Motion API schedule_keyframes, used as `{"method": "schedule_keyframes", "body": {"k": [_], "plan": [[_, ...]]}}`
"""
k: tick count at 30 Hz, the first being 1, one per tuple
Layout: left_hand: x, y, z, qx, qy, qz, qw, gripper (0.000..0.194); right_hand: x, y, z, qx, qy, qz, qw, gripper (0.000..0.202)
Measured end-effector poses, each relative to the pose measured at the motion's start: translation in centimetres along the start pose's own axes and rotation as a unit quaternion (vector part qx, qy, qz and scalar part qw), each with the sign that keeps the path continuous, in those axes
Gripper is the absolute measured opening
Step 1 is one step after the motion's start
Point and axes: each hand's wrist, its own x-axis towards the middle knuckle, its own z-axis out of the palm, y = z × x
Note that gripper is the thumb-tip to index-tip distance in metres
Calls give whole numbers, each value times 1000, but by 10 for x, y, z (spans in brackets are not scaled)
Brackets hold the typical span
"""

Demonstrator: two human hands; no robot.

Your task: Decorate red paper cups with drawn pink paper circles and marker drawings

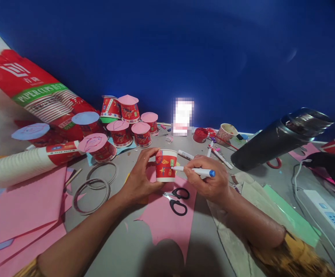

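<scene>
A red printed paper cup (165, 169) with a white rim is held upright by my left hand (143, 173), the thumb at its base and the fingers up its left side. Blue lines show on the cup's wall. My right hand (208, 179) grips a white marker (200, 171) with a blue end, its tip at the cup's right side, seemingly touching. Below the cup, black-handled scissors (179, 202) lie on a cut sheet of pink paper (167, 223). A second white marker (185, 154) rests just behind the right hand.
Several red cups with pink or blue paper tops (141, 132) stand at back left, near a stack of paper cups (25, 161) and a cup bag (49, 96). Tape rings (91, 196) lie left. A dark flask (271, 142), cloth (251, 204) and power strip (329, 215) are right.
</scene>
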Motion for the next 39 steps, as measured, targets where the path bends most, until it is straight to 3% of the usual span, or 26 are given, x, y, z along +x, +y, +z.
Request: {"method": "schedule_keyframes", "body": {"k": [28, 35, 39], "plan": [[2, 0, -3, 16, 12, 14, 1000, 76, 0, -4, 1, 26, 18, -23, 999, 18], [1, -4, -2, 23, 10, 33, 999, 79, 1, -4, -1, 29, -10, -32, 999, 18], [1, -1, -3, 31, 10, 35, 999, 77, 1, -4, 0, 16, 14, -24, 999, 18]]}}
